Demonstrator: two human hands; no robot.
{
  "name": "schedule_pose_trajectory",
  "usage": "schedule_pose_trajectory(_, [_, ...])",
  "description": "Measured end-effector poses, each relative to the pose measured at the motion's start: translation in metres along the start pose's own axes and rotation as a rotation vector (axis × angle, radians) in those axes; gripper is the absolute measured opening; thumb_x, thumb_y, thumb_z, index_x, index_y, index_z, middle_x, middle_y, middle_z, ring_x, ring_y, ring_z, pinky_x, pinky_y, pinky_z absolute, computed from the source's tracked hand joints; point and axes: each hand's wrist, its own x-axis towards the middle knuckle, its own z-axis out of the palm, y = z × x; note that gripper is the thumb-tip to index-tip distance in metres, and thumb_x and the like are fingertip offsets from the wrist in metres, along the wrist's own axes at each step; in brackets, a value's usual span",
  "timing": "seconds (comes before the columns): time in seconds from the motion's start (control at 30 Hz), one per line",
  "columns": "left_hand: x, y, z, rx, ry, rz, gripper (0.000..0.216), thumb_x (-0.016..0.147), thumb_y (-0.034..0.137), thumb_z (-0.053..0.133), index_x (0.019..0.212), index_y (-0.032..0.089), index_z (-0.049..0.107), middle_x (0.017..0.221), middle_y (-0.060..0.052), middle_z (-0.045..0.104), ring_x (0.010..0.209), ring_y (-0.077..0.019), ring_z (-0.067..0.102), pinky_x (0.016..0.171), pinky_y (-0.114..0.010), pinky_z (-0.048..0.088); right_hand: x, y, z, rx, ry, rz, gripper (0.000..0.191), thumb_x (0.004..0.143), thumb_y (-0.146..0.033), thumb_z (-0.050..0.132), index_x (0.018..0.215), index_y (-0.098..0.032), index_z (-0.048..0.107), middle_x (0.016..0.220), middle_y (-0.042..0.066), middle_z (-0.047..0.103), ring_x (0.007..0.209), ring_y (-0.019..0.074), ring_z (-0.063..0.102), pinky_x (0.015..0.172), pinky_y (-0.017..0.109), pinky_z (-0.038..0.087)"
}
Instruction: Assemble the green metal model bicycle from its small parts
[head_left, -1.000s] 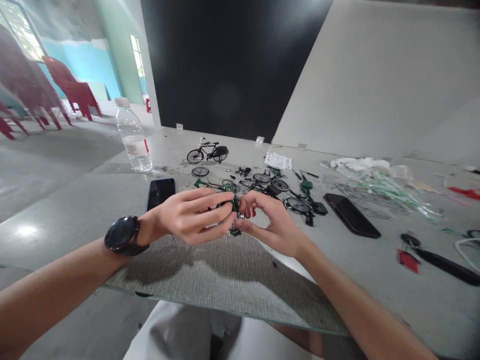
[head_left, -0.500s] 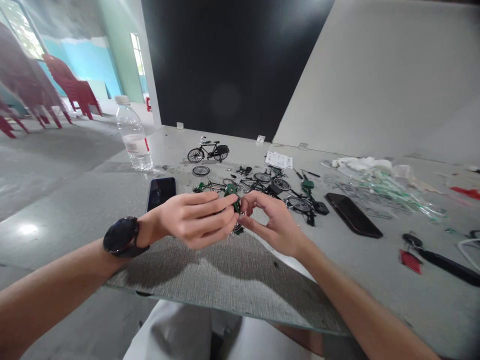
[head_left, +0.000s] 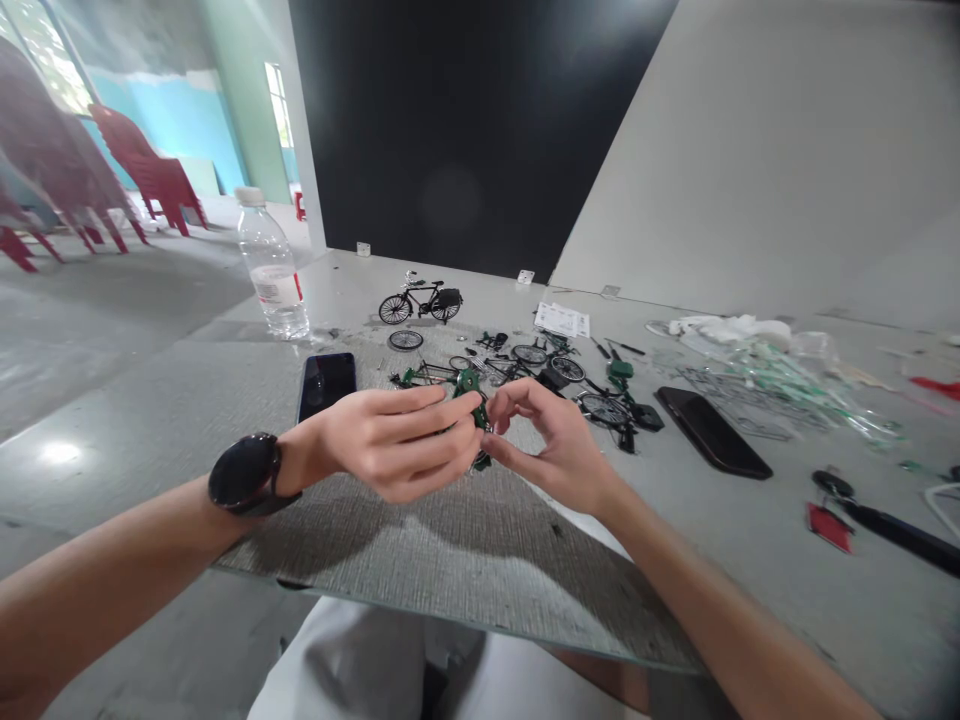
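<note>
Between my hands, above the table, is a small green model bicycle part [head_left: 469, 382], partly hidden by fingers. My left hand [head_left: 397, 440], with a black watch on its wrist, is closed around it from the left. The thumb and fingers of my right hand [head_left: 544, 440] pinch at its right side; whatever sits in that pinch is too small to make out. Behind my hands lie loose model bicycle parts: a black frame [head_left: 504, 370], a wheel [head_left: 566, 369] and a green-handled tool [head_left: 619, 369]. A black model bicycle [head_left: 420, 302] stands upright farther back, with a loose wheel [head_left: 406, 340] before it.
A water bottle [head_left: 276, 275] stands at the back left, near a dark phone [head_left: 327, 382]. To the right lie another phone [head_left: 712, 432], clear and green plastic scraps [head_left: 802, 375] and a key holder with a red tag [head_left: 829, 527]. Paper sheets [head_left: 561, 320] rest behind the parts.
The view has shifted slightly. My hands stay together at the green part, with only a small shift of the fingers.
</note>
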Motion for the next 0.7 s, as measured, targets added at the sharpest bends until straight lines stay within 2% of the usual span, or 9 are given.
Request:
schedule_pose_trajectory(0.2, [0.0026,-0.0013,-0.0016,0.125,-0.017,0.092,0.006,0.087,0.016,0.069,0.089,0.02,0.071,0.093,-0.003,0.076,0.1,-0.0189,0.072,0.082,-0.028,0.062,0.0024,-0.0013,-0.0003,-0.06,-0.01,-0.036,0.012,0.091,-0.028,0.066,0.094,-0.021,0.056,0.082,0.0,0.06,0.074,0.0127,0.058,0.069,0.027,0.05])
schedule_pose_trajectory(0.47, [-0.0024,-0.0016,0.0007,0.058,-0.021,0.045,0.013,0.086,0.017,0.07,0.096,0.024,0.071,0.098,-0.001,0.076,0.108,-0.0177,0.07,0.078,-0.026,0.06,0.0013,-0.0014,-0.0014,-0.066,0.006,-0.025,0.013,0.092,-0.032,0.066,0.093,-0.021,0.058,0.081,0.001,0.062,0.073,0.0139,0.058,0.068,0.028,0.05])
schedule_pose_trajectory(0.57, [-0.0008,-0.0013,0.0001,0.053,-0.007,0.037,0.011,0.085,0.016,0.071,0.095,0.022,0.071,0.096,-0.002,0.076,0.105,-0.0177,0.07,0.077,-0.026,0.059,0.0008,-0.0005,-0.0015,-0.06,0.013,-0.014,0.014,0.091,-0.033,0.067,0.092,-0.021,0.059,0.081,0.001,0.063,0.073,0.0139,0.058,0.068,0.028,0.051])
schedule_pose_trajectory(0.7, [0.0018,-0.0015,-0.0013,0.144,-0.015,0.112,0.004,0.085,0.017,0.072,0.089,0.017,0.072,0.094,-0.005,0.076,0.099,-0.0201,0.072,0.073,-0.028,0.059,0.0005,0.0001,-0.0009,-0.042,0.02,-0.024,0.013,0.091,-0.031,0.068,0.091,-0.022,0.059,0.082,0.001,0.064,0.073,0.0134,0.058,0.068,0.027,0.051])
